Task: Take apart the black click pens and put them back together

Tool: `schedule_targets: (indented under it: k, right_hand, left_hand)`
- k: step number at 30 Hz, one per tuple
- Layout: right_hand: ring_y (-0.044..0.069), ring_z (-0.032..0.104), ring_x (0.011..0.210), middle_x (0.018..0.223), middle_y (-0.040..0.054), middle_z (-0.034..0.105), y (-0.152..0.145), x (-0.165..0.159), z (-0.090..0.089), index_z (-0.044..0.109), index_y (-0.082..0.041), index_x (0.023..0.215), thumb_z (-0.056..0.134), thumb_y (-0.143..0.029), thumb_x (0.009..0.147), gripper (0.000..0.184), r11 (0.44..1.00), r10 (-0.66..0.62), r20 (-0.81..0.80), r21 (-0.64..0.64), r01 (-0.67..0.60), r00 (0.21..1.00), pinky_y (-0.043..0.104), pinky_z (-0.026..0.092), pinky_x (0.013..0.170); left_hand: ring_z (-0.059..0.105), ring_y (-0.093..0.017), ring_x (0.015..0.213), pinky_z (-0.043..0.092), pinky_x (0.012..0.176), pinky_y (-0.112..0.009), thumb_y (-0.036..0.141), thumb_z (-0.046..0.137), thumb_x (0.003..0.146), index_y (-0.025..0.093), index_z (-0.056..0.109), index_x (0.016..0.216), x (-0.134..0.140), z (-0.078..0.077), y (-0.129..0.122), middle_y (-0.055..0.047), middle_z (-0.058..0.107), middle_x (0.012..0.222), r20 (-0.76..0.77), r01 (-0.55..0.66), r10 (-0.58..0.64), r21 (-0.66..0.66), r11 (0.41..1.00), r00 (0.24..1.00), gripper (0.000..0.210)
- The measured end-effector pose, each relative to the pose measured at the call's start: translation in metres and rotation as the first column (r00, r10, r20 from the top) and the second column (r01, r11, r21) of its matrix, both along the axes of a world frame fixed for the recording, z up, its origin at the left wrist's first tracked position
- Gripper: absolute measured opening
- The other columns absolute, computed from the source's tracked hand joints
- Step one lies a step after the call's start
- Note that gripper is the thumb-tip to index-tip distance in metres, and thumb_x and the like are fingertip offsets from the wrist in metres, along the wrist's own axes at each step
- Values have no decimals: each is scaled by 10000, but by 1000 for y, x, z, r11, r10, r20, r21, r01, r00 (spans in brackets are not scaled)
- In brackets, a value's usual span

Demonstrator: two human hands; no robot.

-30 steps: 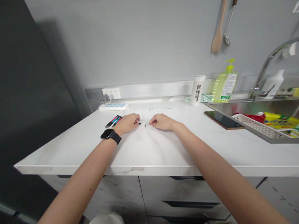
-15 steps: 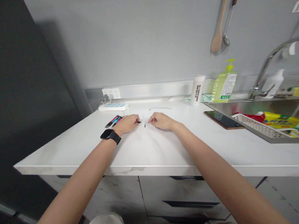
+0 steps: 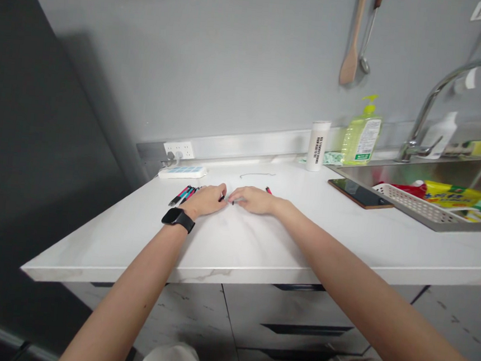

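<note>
Two bare hands worked low over a white, grey-veined worktop (image 3: 226, 246), fingertips just beside each other. Left hand (image 3: 208, 199): thumb and fingers pinched nearly together on a small black rod-like piece (image 3: 222, 198), mostly hidden. Right hand (image 3: 253, 199): fingers curved down, part-closed, at a tiny dark stub (image 3: 233, 203); could not tell whether it was gripped.

Handling (judged): both pieces light, stiff, probably smooth and apt to roll; best pinched across the sides at mid-length, lightly.

Edges: black-pink-teal slim pens (image 3: 182, 195) lay just beside the left hand; a thin grey curved wire (image 3: 258, 174) lay behind the right. Freest room was judged toward the worktop's front edge, well apart from the fingertips.
</note>
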State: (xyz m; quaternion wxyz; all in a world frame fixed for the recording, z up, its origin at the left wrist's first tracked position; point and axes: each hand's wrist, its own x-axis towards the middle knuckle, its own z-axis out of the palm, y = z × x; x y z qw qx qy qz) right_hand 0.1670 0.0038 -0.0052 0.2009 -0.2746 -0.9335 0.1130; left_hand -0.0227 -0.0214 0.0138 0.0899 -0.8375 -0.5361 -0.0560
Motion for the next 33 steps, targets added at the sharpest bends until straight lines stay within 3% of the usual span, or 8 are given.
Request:
schedule_targets:
  k: [12,16,21,24,26,28,31,33]
  right_hand:
    - [141,643,807,940,76,694,8,-4,-5,728,-132,929,600,-17,735,260,999,-21,-60,27,22,998,243,479,798]
    - [143,640,793,919,69,681,7,-2,-6,730,-140,911,658,-80,717,215,1000,-9,-97,-18,7,995,252,489,791]
    - [129,642,791,906,44,691,8,0,-6,741,-158,831,610,-8,685,247,997,-23,-119,-71,14,993,222,485,787]
    - [133,647,789,882,37,701,6,0,-4,746,-164,819,645,-71,691,188,996,-40,-118,-87,29,992,223,486,787]
    - [135,651,805,890,36,707,4,0,-3,750,-165,828,642,-72,685,202,995,-39,-113,-96,28,993,217,484,796]
    - [137,653,826,912,43,711,2,0,-2,751,-154,850,592,-2,661,290,995,-35,-96,-102,25,995,207,482,799]
    - [137,653,837,923,51,716,2,1,-2,749,-140,879,515,68,627,402,994,-36,-72,-105,28,997,197,483,788]
    - [136,654,831,905,43,721,4,0,-2,753,-149,866,526,50,638,378,994,-47,-70,-101,40,996,196,482,789]
  left_hand:
    - [621,-207,761,398,652,-283,276,466,810,197,521,958,2,2,-2,-59,671,850,5,-11,11,11,1000,1000,176]
    - [620,-208,763,400,658,-285,300,464,820,198,519,973,1,1,-1,-62,671,855,16,-4,4,10,1000,1000,192]
    - [607,-213,735,384,637,-290,255,481,780,197,527,950,0,0,-2,-54,656,808,28,6,-6,3,1000,1000,185]
    - [581,-202,700,377,632,-291,229,486,766,194,528,960,-1,-2,1,-38,630,755,104,30,-30,1,1000,994,201]
    - [545,-179,654,373,625,-285,209,491,757,191,525,967,-1,-4,5,-18,600,713,259,44,-37,-25,999,965,214]
    - [500,-147,600,369,605,-271,205,490,754,181,519,964,-2,-6,11,3,564,676,534,105,-29,-112,988,845,213]
    - [472,-112,569,358,576,-252,274,548,746,147,533,944,-7,-6,13,6,529,662,911,407,20,-204,890,412,235]
    - [470,-101,557,358,562,-252,326,645,695,125,562,911,-16,-5,9,-1,518,655,976,623,89,-195,758,197,307]
